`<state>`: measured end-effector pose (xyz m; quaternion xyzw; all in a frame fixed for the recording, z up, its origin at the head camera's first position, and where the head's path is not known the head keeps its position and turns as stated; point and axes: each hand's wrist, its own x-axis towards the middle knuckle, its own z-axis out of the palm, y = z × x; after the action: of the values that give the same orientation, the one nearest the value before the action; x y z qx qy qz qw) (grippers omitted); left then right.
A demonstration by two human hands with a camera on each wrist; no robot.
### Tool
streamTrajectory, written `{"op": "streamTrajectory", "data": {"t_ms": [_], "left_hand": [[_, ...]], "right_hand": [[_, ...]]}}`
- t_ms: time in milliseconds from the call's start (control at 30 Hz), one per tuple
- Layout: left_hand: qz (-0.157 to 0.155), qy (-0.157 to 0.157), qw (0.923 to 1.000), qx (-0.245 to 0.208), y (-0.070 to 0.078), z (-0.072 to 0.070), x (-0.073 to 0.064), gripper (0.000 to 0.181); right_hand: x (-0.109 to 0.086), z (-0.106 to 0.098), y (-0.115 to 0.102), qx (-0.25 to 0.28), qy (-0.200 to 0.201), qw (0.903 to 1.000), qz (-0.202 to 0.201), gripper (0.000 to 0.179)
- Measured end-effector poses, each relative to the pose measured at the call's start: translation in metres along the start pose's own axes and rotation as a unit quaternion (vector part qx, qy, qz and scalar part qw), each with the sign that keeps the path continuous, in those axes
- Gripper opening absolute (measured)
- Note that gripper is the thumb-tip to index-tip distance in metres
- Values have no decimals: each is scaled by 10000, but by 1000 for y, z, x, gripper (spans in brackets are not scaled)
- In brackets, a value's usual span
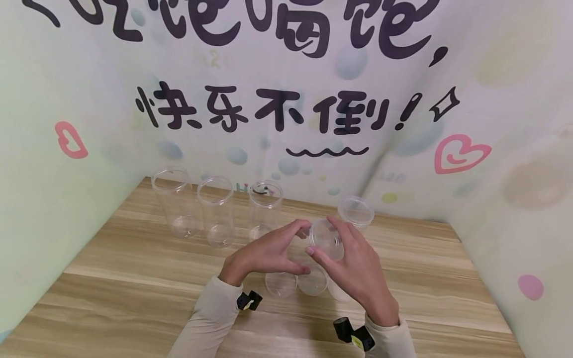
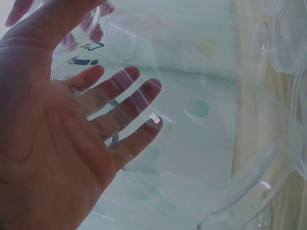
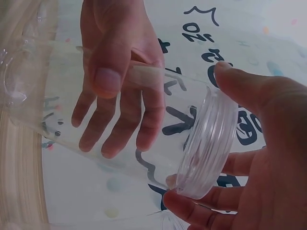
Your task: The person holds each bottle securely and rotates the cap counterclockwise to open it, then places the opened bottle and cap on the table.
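A tall clear plastic jar is held off the table, tilted, its top toward the right hand. My right hand grips the clear screw lid at its rim, thumb on one side and fingers on the other. Around the jar's body my left hand makes a loose curve. In the right wrist view its thumb lies on the near side, and its spread, nearly straight fingers show through the plastic. Whether they touch the jar is hard to tell. Clear round pieces sit below the hands, partly hidden.
Clear open-looking jars stand in a row at the back left: one jar, a second jar and a third jar. Behind the right hand is another clear jar. The wooden table meets a printed cloth backdrop.
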<state>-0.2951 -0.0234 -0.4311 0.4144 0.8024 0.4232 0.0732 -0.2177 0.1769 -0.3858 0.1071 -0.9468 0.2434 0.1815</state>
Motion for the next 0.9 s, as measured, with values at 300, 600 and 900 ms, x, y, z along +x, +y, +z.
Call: {"op": "streamTrajectory", "data": {"t_ms": [300, 600, 900], "left_hand": [[30, 21, 10000, 53, 0, 0, 0, 82], [32, 36, 10000, 49, 0, -1, 0, 81], [3, 4, 10000, 69, 1, -1, 0, 81]], "right_hand": [[0, -1, 2, 209, -99, 9995, -197, 70], [0, -2, 3, 420, -128, 9982, -402, 69], [-1, -5, 5, 580, -269, 9965, -544, 71]]}}
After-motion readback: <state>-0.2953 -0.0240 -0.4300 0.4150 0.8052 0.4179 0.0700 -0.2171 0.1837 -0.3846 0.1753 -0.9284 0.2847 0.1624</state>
